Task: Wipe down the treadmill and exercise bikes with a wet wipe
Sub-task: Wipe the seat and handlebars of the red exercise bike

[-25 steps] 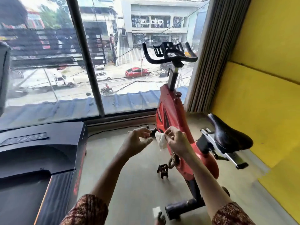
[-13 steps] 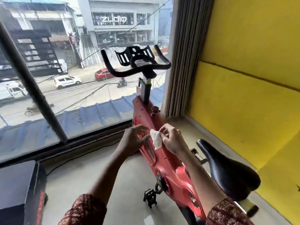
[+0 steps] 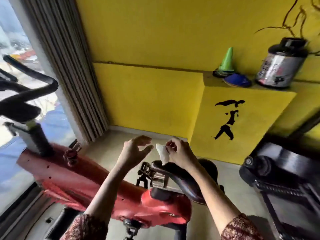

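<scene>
A red exercise bike (image 3: 83, 186) runs across the lower left, with black handlebars (image 3: 26, 94) at the far left and a black saddle (image 3: 188, 181) below my hands. My right hand (image 3: 180, 153) pinches a small crumpled white wet wipe (image 3: 162, 153), which hangs just above the saddle's nose. My left hand (image 3: 135, 149) hovers a little left of the wipe, fingers curled apart, holding nothing. Both forearms reach over the bike's frame. The treadmill is out of view.
A yellow wall and ledge (image 3: 207, 78) stand behind the bike, carrying a green cone (image 3: 226, 59), a blue disc (image 3: 237, 80) and a large tub (image 3: 280, 66). Grey curtain (image 3: 69, 66) hangs by the window. Another black machine (image 3: 284, 174) sits at right.
My view has swung right from the window toward the yellow wall. My hands moved from the bike's red frame to above the saddle, and the left hand came away from the wipe.
</scene>
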A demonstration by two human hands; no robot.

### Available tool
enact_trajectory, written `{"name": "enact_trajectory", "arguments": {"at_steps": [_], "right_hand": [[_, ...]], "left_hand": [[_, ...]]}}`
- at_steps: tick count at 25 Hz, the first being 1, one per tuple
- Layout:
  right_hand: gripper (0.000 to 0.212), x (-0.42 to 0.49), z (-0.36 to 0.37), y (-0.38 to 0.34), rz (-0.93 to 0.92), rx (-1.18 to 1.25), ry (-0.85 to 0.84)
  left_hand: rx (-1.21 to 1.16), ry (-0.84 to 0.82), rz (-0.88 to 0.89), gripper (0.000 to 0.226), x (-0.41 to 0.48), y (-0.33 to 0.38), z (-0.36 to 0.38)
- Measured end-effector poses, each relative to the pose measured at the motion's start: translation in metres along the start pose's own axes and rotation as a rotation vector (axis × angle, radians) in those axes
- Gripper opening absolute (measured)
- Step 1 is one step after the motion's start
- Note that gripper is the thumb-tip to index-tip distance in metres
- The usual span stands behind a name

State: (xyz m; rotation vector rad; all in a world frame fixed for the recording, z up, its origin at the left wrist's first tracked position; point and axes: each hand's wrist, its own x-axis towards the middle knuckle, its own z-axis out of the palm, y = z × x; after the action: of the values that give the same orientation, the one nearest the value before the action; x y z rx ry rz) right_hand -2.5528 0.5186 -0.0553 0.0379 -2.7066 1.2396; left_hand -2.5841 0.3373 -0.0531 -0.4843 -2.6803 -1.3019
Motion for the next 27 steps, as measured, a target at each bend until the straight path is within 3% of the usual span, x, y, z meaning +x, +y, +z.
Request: {"name": "enact_trajectory", "arguments": {"at_steps": [6, 10, 15, 23, 27], "right_hand": [[0.005, -0.02, -0.012, 0.022, 0.211, 0.026, 0.185], [0.011, -0.036, -0.019, 0.033, 0.316, 0.065, 0.178], [0.017, -0.035, -0.028, 0.035, 0.372, 0.454, 0.175], [0.026, -0.036, -0.041, 0.043, 0.4, 0.599, 0.083], [0.019, -0.031, -0.036, 0.051, 0.306, 0.412, 0.074]], "left_hand": [[-0.048, -0.279, 0.152, 0.029, 0.033, 0.0, 0.033], [-0.07, -0.386, 0.192, 0.034, 0.04, 0.006, 0.052], [-0.097, -0.514, 0.21, 0.031, 0.044, 0.017, 0.065], [-0.235, -0.483, 0.149, 0.006, 0.044, 0.023, 0.07], [-0.27, -0.44, 0.142, 0.012, 0.045, 0.026, 0.07]]}}
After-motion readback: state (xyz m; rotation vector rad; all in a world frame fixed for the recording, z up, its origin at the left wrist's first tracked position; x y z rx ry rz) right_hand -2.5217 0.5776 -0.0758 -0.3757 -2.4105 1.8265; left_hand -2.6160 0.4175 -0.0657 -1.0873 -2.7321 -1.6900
